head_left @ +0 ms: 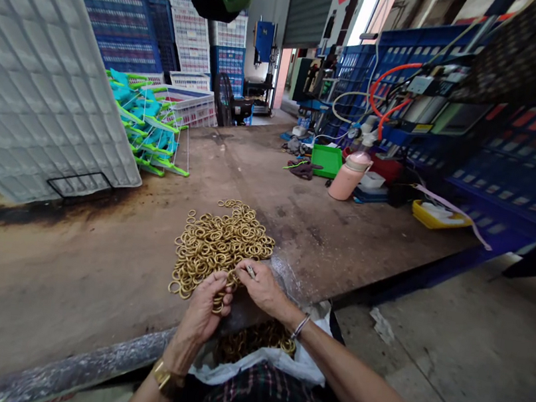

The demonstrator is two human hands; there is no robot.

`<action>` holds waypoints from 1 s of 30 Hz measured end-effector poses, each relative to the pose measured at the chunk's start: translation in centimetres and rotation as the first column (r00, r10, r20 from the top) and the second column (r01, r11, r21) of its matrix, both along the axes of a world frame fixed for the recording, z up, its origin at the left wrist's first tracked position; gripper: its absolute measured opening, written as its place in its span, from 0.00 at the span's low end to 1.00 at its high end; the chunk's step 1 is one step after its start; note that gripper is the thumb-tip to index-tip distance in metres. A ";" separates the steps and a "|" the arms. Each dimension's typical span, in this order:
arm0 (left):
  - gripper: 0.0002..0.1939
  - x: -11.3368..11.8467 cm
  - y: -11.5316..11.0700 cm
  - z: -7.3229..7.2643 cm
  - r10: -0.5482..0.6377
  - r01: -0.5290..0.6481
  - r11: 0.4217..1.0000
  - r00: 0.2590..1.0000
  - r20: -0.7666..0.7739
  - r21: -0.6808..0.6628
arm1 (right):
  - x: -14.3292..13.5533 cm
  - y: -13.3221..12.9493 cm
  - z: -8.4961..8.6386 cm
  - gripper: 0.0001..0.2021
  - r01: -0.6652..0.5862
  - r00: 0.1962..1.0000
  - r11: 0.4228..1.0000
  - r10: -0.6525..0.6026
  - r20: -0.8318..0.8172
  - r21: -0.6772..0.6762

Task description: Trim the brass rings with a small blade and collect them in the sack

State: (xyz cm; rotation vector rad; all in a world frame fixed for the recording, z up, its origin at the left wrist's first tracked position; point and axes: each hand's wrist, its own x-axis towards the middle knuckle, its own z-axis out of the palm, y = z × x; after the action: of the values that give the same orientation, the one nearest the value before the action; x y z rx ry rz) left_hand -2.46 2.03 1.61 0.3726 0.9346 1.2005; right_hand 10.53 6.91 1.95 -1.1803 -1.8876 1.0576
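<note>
- Head view: a heap of gold-coloured, metallic-looking round rings (214, 240) lies on the worn brown desk (85, 281), close to its near edge.
- Left hand (205, 302), with a gold-coloured wristwatch (167, 378), is at the heap's near side; its fingers are curled closed around a few of the rings.
- Right hand (262, 289), wearing a silver-coloured bracelet (300, 325), is just beside the left one, at the heap's near right edge; its fingers are pinched around a small slim metallic piece (251, 272), too small to identify.
- Nearer the person than the heap, a white plastic bag (316, 371) holds more rings.
- Beyond the heap to the right stand a pink bottle (348, 178) and a shallow green tray (327, 161).
- Left of the heap, a pale ribbed panel (40, 73) leans.
</note>
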 end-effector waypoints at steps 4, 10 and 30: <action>0.18 0.2 -0.1 -0.2 -0.010 0.010 1.000 1.000 -0.022 0.024 | 0.0 0.1 0.0 0.09 -0.010 1.000 1.000 0.010 0.026 0.010; 0.18 0.0 0.2 0.1 -0.100 0.100 0.995 0.995 0.004 -0.009 | 0.0 0.1 0.0 0.10 -0.055 0.972 0.992 0.027 0.234 0.114; 0.17 0.5 -0.2 -0.1 -0.053 0.083 0.990 0.966 -0.254 0.112 | -0.5 0.0 1.0 0.08 -0.020 0.999 0.996 0.024 0.046 -0.087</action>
State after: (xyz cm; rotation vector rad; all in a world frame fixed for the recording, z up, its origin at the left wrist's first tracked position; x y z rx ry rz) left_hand -1.96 1.85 1.53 0.6615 1.0586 1.1675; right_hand 10.05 6.92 2.90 -1.2457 -1.9121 1.1431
